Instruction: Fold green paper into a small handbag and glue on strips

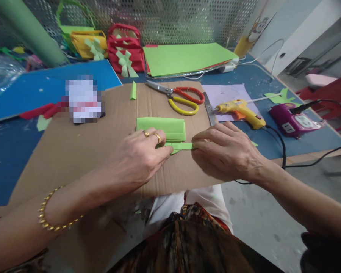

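Note:
A narrow green paper strip [184,145] lies across the cardboard between my two hands. My left hand [144,153], with rings on its fingers, pinches the strip's left part. Its fingertips also lie by the lower edge of a folded green paper piece [161,127]. The strip's right end is under the closed fingers of my right hand [226,149]. Beyond the hands, scissors [184,99] with red and yellow handles lie partly open. A small folded green piece [133,91] stands left of them.
The cardboard sheet [82,151] covers the blue table. A yellow glue gun [241,110], a metal ruler [209,110] and a purple power socket [292,119] are on the right. Behind are green sheets [187,58], a red paper bag [125,49] and a yellow one [88,43].

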Demonstrator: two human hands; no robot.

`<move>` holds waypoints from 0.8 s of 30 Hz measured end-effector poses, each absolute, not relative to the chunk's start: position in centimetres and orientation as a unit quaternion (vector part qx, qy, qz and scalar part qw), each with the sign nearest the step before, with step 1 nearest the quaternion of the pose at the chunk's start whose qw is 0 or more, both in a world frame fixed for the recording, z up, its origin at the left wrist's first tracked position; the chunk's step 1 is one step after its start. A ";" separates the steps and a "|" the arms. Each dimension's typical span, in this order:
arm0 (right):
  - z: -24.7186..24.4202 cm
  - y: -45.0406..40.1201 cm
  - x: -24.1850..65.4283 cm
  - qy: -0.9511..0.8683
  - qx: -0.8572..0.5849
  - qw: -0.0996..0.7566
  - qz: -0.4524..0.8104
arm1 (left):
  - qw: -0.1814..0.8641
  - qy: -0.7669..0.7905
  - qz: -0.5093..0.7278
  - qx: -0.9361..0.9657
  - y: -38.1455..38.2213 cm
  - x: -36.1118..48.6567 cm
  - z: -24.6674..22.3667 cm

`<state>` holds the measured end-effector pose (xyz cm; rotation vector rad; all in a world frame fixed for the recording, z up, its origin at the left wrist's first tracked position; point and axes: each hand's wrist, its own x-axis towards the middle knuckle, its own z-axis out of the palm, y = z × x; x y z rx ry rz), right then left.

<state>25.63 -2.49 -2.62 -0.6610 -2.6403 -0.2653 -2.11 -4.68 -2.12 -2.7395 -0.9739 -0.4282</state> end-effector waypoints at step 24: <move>-3.2 -3.0 23.3 -0.942 -0.240 0.222 -0.082 | 0.099 -0.320 -0.145 -0.931 -4.7 -2.1 -1.9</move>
